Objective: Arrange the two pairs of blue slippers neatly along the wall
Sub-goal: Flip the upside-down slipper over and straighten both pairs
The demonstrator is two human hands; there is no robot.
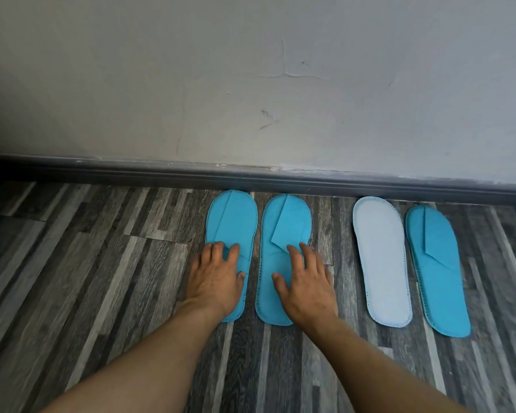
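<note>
While both hands lie flat on the left pair, the thing that matters sits off to the right: the pale slipper (382, 260), turned sole-up, with its long axis running from the wall (251, 70) toward the person and leaning slightly rightward at the heel. The left hand (215, 281) presses open-palmed on the far-left slipper (231, 222), its grip spread and clasping nothing; the right hand (306, 284) rests the same way on the second slipper (286, 225), fingers splayed, nothing pinched. Both of these point toe-first at the baseboard (280, 178), just beside each other. The upturned slipper and its blue mate (438, 269) lie to the right of the right hand, so that hand is plainly the nearer one, I'd judge, for flipping it over.
</note>
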